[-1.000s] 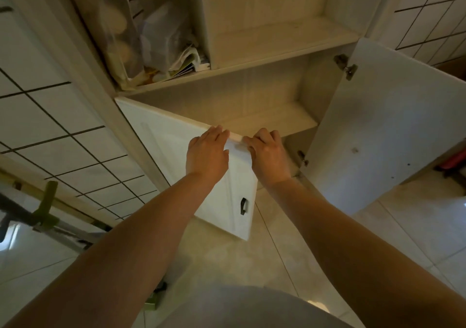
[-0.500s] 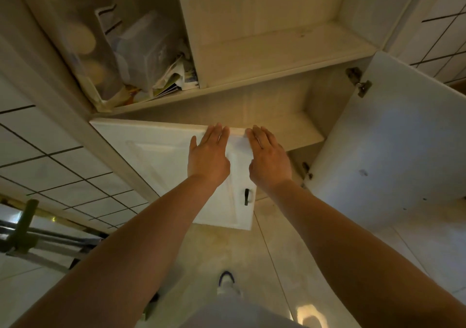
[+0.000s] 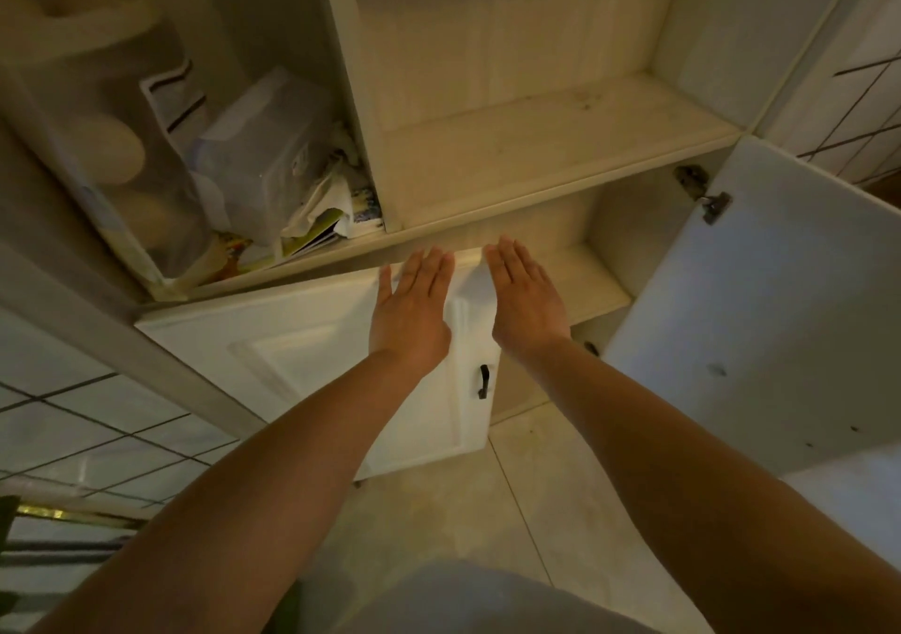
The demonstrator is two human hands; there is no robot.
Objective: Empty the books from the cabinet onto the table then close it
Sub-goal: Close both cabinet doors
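Both hands lay flat with straight fingers, holding nothing: left hand (image 3: pixel 411 314) and right hand (image 3: pixel 527 303) pressed the left door (image 3: pixel 302 365) of the cabinet (image 3: pixel 536 146), almost closed. The right door (image 3: pixel 760 321) stood open.

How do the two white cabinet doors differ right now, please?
The left white panelled cabinet door is nearly shut, while the right white cabinet door stands wide open. The left door shows its outer face and black handle; the right shows its plain inner face and hinge. Both hands press the left one only.
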